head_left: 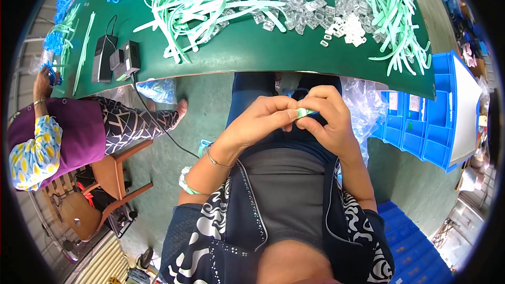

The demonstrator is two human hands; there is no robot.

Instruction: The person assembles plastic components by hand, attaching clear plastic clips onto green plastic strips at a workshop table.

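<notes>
Above my lap, close in front of the table edge, my two hands meet fingertip to fingertip. My left hand [263,120] is closed, its thumb and forefinger pinching a short, pale green strip [303,112]. On the strip's other side my right hand [329,118] is closed too, with curled fingers and thumb against it. Only a small bit of the strip shows; the fingers hide the rest. Beyond my hands, a loose heap of mint-green strips [192,10] lies on the green table [221,59].
Clear plastic clips [305,13] and small white pieces [348,30] lie beside more green strips [392,16]. Black boxes [126,59] with a cable stand at the table's left. Blue bins [421,118] are on the right. A co-worker [68,131] works at the left near a wooden chair [111,179].
</notes>
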